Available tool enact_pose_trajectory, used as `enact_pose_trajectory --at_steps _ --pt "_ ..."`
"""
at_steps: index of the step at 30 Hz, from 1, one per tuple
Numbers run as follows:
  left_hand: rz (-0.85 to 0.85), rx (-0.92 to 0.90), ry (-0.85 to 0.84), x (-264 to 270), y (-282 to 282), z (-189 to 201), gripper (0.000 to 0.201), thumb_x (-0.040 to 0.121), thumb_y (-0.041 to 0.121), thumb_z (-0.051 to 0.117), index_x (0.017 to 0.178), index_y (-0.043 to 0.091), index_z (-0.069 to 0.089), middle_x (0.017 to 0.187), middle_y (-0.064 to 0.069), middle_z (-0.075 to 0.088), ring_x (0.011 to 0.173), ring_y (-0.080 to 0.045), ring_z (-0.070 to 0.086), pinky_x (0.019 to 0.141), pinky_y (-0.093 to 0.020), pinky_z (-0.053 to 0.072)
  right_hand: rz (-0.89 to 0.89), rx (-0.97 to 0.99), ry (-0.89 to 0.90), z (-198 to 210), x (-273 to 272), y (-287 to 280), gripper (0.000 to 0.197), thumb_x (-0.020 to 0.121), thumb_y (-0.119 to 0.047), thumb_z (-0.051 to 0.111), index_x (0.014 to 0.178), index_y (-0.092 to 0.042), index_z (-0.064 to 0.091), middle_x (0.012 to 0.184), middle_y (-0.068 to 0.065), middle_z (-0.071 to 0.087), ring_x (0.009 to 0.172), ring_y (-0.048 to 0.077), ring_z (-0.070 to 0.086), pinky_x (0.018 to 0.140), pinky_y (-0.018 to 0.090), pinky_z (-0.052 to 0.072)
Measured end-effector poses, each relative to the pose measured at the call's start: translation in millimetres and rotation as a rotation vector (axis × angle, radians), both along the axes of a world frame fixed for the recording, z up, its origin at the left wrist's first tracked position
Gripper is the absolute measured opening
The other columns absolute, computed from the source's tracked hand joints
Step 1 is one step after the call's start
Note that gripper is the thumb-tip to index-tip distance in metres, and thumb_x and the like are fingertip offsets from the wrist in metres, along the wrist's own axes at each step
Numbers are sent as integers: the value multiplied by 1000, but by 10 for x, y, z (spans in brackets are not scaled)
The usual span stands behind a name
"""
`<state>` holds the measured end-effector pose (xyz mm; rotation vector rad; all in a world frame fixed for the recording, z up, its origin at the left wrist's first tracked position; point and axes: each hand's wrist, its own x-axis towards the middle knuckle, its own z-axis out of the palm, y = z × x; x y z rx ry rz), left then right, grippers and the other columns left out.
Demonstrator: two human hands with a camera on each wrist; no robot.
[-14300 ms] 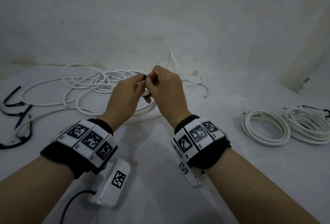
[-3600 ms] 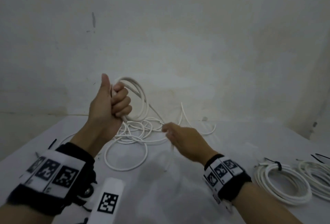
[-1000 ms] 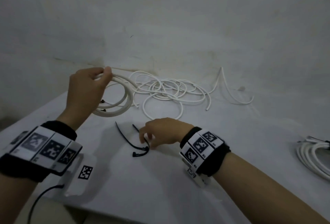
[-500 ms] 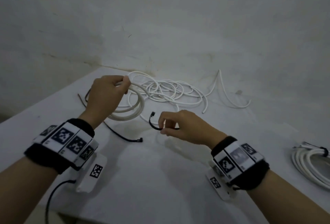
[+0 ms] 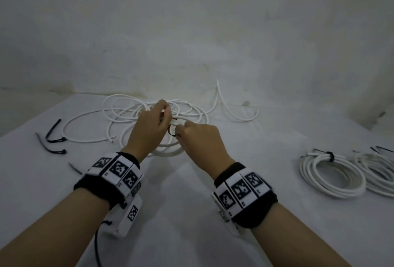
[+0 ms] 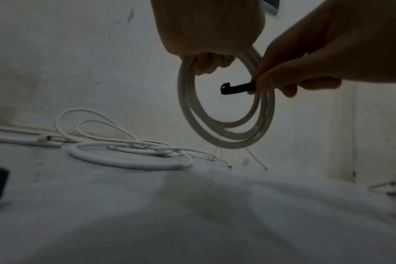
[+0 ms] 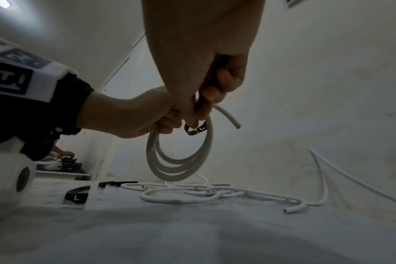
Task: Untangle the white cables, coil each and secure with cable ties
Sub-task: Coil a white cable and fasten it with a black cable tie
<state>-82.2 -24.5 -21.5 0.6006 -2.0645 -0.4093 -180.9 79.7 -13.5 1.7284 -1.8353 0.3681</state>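
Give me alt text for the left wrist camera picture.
The left hand holds up a coiled white cable while the right hand pinches a black cable tie inside its loop. Loose white cables lie tangled on the white table below.

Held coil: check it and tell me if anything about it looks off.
One thing: a cut end of the white coil sticks out loose past the right hand instead of lying with the loops. The left hand grips the top of the coil; the right hand pinches a black cable tie, not yet closed around it.
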Motion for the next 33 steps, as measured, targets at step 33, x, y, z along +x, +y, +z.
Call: enact_pose_trajectory --at_steps 33 --pt "70 -146 -64 -114 153 -72 50 86 54 34 97 18 67 74 2 70 60 -15 56 51 -16 32 294 -205 -716 27 -146 72 12 96 -19 51 104 -11 54 67 -16 47 59 1 47 56 13 40"
